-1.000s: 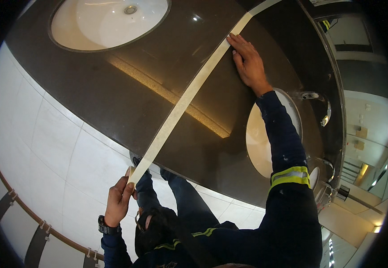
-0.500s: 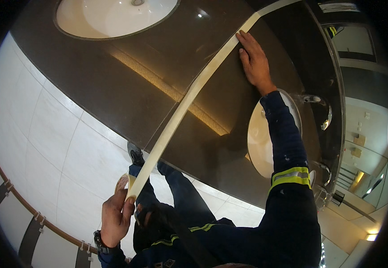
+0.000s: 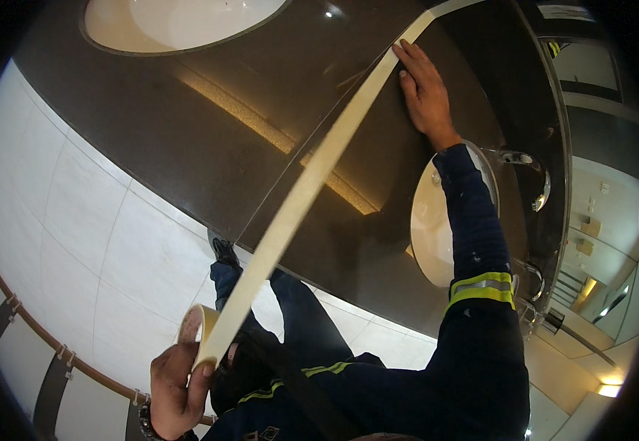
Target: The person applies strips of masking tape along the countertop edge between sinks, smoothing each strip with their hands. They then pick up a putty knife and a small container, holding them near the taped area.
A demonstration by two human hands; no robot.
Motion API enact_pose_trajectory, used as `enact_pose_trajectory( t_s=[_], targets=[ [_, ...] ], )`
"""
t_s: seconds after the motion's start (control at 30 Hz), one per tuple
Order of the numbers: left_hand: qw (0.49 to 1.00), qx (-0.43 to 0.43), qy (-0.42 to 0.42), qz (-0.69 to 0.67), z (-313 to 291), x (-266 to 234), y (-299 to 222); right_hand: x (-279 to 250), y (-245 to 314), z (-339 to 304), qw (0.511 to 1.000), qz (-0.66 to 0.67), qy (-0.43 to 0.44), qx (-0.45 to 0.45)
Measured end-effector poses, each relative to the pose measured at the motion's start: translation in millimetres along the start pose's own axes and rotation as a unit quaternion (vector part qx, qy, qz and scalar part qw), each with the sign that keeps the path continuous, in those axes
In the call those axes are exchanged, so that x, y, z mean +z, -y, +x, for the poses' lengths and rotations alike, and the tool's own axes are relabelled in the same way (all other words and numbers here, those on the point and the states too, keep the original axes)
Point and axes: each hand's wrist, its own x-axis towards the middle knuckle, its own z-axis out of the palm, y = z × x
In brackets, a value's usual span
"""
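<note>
My left hand (image 3: pixel 176 389) is closed on a roll of cream masking tape (image 3: pixel 190 325) near the bottom, in front of the counter. From the roll a long strip of masking tape (image 3: pixel 297 198) runs taut up and to the right across the dark countertop (image 3: pixel 253 169). The near part of the strip hangs past the counter's edge. My right hand (image 3: pixel 427 95) lies palm down on the countertop, fingers stretched out, the fingertips on the strip's far part. Beyond them the strip bends to the right. A thin seam line shows in the countertop left of the tape.
A white sink basin (image 3: pixel 180 26) is set into the counter at the upper left. Another basin (image 3: pixel 429 228) lies partly under my right forearm, with a chrome faucet (image 3: pixel 531 176) beside it. A mirror (image 3: pixel 602 220) stands along the right. White floor tiles (image 3: pixel 77 198) spread at the left.
My left hand has moved down and slightly left with the roll, and the strip swings right, away from the seam line. My right hand has shifted slightly up along the strip.
</note>
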Motion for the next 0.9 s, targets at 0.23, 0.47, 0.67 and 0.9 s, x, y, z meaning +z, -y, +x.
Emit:
enact_pose_trajectory(
  t_s=[0.23, 0.47, 0.67, 0.9],
  targets=[
    [0.994, -0.013, 0.054, 0.097, 9, -11, 10, 5, -2, -3, 1.000, 0.000, 0.004, 0.001],
    [1.000, -0.023, -0.004, 0.002, 50, 8, 63, 1, -4, -2, 1.000, -0.010, 0.010, -0.003],
    [0.999, -0.021, 0.027, -0.035, 60, 15, 94, 1, -1, 0, 1.000, 0.004, 0.012, -0.016],
    [0.998, -0.032, 0.025, -0.053, 61, 17, 92, -4, 9, -3, 1.000, 0.000, 0.006, -0.019]
  ],
)
